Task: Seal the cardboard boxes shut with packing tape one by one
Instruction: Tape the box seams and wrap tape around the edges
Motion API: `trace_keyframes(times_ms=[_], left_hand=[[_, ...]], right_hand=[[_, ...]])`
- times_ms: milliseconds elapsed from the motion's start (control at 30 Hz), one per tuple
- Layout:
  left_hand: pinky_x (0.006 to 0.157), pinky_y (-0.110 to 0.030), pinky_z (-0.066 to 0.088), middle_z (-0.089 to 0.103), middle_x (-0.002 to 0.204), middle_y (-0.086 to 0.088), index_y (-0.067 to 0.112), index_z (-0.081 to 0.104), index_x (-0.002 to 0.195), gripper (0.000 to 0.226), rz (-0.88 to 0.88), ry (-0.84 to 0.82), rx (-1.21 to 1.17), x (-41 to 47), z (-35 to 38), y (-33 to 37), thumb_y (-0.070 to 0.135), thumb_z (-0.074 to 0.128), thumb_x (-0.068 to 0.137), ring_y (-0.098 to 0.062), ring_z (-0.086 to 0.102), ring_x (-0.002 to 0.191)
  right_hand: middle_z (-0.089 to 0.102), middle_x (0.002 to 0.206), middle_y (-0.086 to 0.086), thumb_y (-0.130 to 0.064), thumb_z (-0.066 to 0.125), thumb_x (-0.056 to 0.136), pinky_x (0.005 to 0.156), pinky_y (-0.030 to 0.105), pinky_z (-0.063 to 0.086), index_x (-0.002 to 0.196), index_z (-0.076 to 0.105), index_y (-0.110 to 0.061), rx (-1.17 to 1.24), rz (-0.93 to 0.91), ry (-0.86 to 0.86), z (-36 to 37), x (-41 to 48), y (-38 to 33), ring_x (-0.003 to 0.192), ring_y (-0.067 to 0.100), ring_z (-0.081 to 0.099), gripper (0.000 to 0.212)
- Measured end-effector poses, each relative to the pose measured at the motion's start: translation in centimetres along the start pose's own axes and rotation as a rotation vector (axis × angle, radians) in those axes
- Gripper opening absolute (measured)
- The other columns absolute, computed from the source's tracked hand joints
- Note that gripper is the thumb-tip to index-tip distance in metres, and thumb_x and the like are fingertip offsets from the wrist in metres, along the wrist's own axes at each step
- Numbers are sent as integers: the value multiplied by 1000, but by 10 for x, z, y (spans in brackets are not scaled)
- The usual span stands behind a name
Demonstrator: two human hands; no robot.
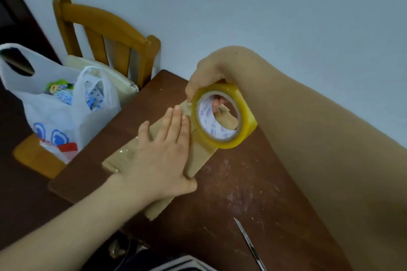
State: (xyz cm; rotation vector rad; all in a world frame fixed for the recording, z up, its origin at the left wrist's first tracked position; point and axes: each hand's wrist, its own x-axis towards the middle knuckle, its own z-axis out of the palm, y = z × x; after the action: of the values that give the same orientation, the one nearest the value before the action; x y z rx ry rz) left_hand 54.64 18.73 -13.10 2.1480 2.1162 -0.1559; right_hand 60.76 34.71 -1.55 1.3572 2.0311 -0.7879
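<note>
The cardboard box lies flat on the dark brown desk at the middle of the frame, its long side running from lower left toward upper right; a strip of clear tape shines on its left part. The left hand lies palm down on top of the box, its fingers straight and close together, pressing the cardboard, their tips at a crumpled end of tape by the roll. The right hand comes down from the upper right and grips the packing tape roll; the fingers curl through the core and show inside the ring, the rest of the hand wrapped over the roll's top edge. The yellowish roll stands on edge just right of the left fingertips, touching the far part of the box.

At lower right a thin metal blade lies on the desk, apart from the box; whether it is a knife or scissors cannot be told. At upper left a wooden chair stands against the wall, with a white plastic bag on its seat and a pale cushion behind the bag.
</note>
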Motion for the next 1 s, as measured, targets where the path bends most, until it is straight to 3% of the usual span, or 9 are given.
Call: trace_keyframes(times_ms=[67, 167, 233, 300, 367, 467, 567, 800, 1000], left_hand=[[115, -51, 7, -33, 153, -11, 9, -27, 144, 132, 36, -29, -60, 7, 1, -18, 74, 53, 61, -21, -22, 144], [116, -47, 9, -26, 156, -3, 20, -25, 144, 138, 36, 27, -278, 17, -6, -31, 74, 66, 55, -18, -7, 147], [116, -45, 14, -16, 159, -2, 18, -23, 146, 143, -23, 69, -365, 22, -10, -36, 78, 65, 50, -18, 8, 146], [116, -45, 18, 2, 161, -3, 14, -25, 146, 146, -52, 62, -373, 28, -12, -41, 78, 61, 48, -20, 20, 144], [114, -48, 20, 8, 161, 1, 15, -21, 148, 141, -46, 47, -338, 33, -13, -46, 73, 63, 52, -17, 19, 145], [114, -48, 19, 0, 161, 6, 18, -12, 151, 128, -35, 13, -286, 39, -18, -52, 64, 68, 63, -9, 4, 147], [114, -46, 17, -7, 160, 9, 22, -10, 152, 120, -22, -22, -233, 43, -19, -53, 64, 65, 67, -6, -1, 146], [114, -50, 17, -7, 161, 8, 39, 0, 151, 107, 4, -46, -230, 45, -24, -52, 65, 64, 69, -9, -1, 147], [116, -49, 12, -18, 159, 0, 45, -1, 149, 106, 47, -134, -149, 42, -26, -45, 67, 60, 66, -15, -9, 147]], right_hand=[[66, 82, 7, -41, 66, 85, 59, 30, 59, 85, 58, -10, 159, -39, 132, 2, -10, 3, 58, 18, 66, 32], [67, 104, 7, -50, 71, 78, 85, 41, 56, 98, 60, -14, 550, -102, 276, 14, -22, 17, 92, 24, 68, 43], [69, 104, 14, -43, 72, 81, 83, 43, 57, 107, 62, -7, 834, -159, 238, 27, -26, 21, 90, 27, 69, 46], [70, 85, 16, -32, 67, 88, 69, 36, 60, 92, 65, 0, 1156, -262, 152, 43, -29, 21, 68, 24, 69, 32], [68, 71, 16, -28, 65, 90, 58, 33, 58, 82, 64, 2, 1300, -306, 223, 52, -34, 24, 55, 23, 65, 31], [65, 56, 12, -28, 70, 86, 44, 25, 51, 68, 63, -1, 1191, -287, 414, 60, -50, 35, 44, 21, 61, 34], [61, 46, 9, -29, 68, 88, 38, 19, 44, 48, 61, -9, 1125, -286, 449, 85, -60, 55, 36, 17, 56, 45], [60, 50, 7, -31, 60, 92, 45, 29, 51, 91, 65, 1, 1182, -185, 400, 167, -23, 81, 41, 20, 56, 33], [62, 47, 3, -36, 61, 89, 48, 29, 53, 76, 61, -11, 1062, -127, 397, 178, 4, 76, 40, 18, 59, 28]])
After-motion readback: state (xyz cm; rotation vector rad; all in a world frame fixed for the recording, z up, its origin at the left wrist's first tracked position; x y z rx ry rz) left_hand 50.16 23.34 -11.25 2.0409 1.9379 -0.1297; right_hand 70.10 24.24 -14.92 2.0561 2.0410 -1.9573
